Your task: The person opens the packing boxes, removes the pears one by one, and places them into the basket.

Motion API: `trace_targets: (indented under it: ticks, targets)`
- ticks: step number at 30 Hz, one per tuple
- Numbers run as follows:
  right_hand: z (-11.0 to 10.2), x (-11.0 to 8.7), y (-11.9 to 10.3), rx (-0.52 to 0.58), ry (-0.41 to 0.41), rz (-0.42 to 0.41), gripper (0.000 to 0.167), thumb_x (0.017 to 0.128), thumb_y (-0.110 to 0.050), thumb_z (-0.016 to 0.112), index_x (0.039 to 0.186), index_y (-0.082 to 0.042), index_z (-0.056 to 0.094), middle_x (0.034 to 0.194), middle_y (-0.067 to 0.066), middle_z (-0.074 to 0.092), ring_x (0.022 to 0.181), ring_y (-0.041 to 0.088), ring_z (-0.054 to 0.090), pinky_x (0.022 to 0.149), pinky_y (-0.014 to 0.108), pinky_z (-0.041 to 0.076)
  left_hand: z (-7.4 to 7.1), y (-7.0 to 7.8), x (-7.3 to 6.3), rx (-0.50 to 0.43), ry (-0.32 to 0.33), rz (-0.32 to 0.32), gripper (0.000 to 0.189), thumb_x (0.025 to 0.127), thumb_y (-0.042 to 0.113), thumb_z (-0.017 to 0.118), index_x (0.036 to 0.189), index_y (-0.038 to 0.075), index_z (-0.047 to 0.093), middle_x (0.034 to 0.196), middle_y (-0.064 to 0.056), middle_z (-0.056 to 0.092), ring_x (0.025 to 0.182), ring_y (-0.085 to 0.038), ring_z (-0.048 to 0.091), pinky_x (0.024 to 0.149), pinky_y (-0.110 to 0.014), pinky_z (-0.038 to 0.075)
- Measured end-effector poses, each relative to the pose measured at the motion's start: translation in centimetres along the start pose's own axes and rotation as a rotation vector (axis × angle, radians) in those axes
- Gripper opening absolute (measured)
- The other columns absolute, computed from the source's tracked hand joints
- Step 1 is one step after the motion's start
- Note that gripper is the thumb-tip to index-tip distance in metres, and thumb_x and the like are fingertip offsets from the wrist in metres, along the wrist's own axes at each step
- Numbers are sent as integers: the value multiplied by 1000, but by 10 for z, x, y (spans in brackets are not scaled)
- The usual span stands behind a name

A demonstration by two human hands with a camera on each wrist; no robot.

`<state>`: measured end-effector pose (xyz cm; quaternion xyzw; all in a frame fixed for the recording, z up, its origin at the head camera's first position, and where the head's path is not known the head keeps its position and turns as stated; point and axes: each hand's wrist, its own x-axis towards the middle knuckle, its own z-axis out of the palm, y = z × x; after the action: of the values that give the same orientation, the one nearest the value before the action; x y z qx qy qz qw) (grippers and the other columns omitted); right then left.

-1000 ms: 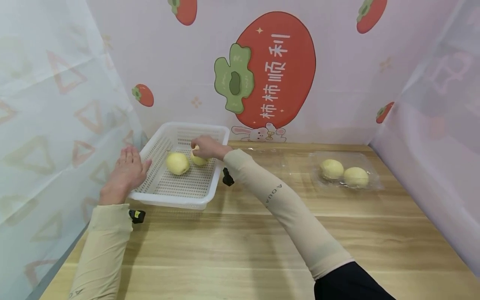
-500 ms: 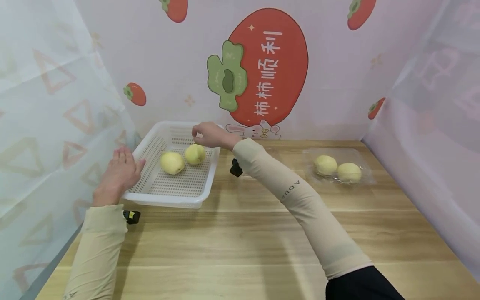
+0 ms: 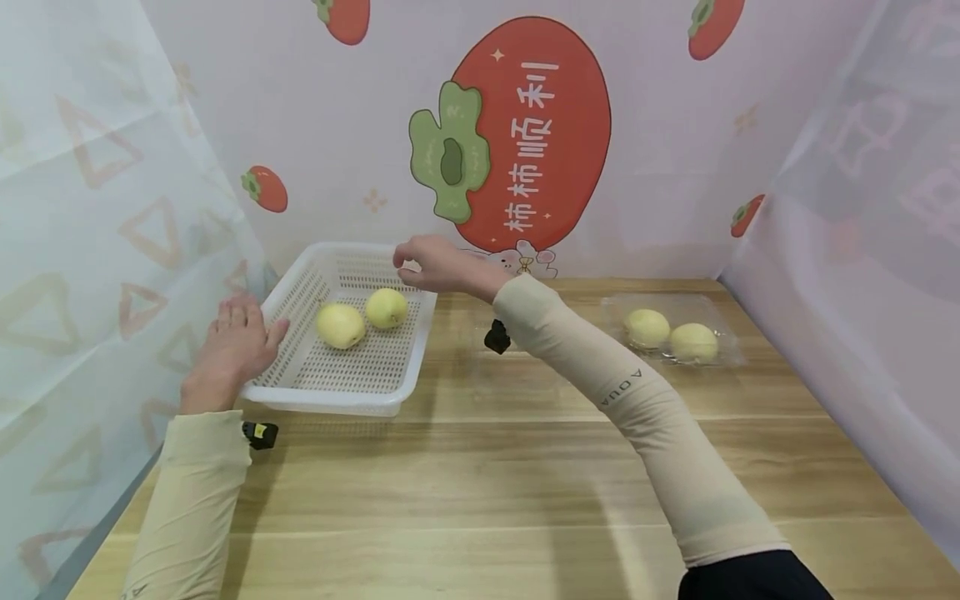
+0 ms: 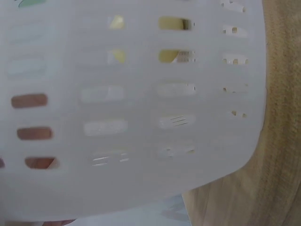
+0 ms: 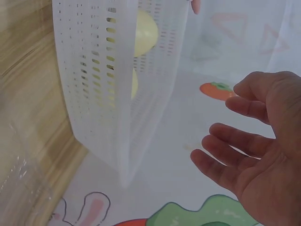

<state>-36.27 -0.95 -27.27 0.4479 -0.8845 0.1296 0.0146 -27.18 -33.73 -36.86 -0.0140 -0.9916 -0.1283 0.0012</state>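
A white plastic basket (image 3: 330, 398) with slotted walls stands at the back left of the table. Inside it, two pale yellow pears (image 3: 341, 326) lie side by side on the floor. My left hand (image 3: 231, 354) rests at the basket's left rim, its fingers straight; the left wrist view is mostly filled by the slotted wall (image 4: 136, 188). Above the back right corner of the basket hovers my right hand (image 3: 442, 265), holding nothing. Its fingers (image 5: 230, 169) are loosely bent and spread, apart from the basket in the right wrist view.
On the right, a clear plastic box (image 3: 727, 337) holds two more pale yellow pears (image 3: 693, 342). Another clear plastic container (image 3: 517, 383), hard to make out, lies between basket and box. Printed cloth walls (image 3: 645, 167) enclose the wooden table (image 3: 450, 500) at the back and sides.
My right hand has let go of the right-hand pear in the basket, risen and moved right to the rim. The left hand stays on the basket's left rim. The head view has shifted slightly.
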Motion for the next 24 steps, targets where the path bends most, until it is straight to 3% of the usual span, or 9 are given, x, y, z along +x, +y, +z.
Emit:
trace_targets:
  ticks: [6, 12, 19, 24]
  targets:
    - [-10, -22, -1, 32, 47, -22, 26, 98, -18, 55, 118, -6, 66, 118, 11, 65, 110, 24, 61, 97, 34, 48, -5, 0, -3, -3, 1, -1, 85, 103, 55, 16, 150, -16, 5, 150, -48, -6, 141, -62, -6, 113, -73, 4]
    - [-18, -45, 2, 25, 90, -9, 25, 97, -19, 58, 116, -7, 67, 116, 11, 65, 109, 24, 58, 97, 37, 48, -13, 10, -9, 16, 33, 12, 83, 102, 58, 17, 153, -7, 14, 152, -45, -1, 141, -62, -3, 109, -76, 5]
    - [-26, -75, 11, 52, 121, 1, 27, 96, -18, 60, 121, -9, 65, 119, 8, 66, 106, 25, 59, 93, 38, 50, -19, 49, -16, 128, 128, 116, 72, 105, 47, 32, 150, -8, 23, 147, -41, 28, 136, -56, 25, 106, -73, 24]
    - [-30, -100, 18, 46, 200, -1, 33, 95, -18, 61, 128, -14, 64, 124, 4, 66, 109, 23, 57, 90, 40, 50, -24, 78, -22, 177, 168, 190, 59, 105, 37, 37, 147, -4, 32, 145, -37, 38, 137, -53, 32, 108, -71, 24]
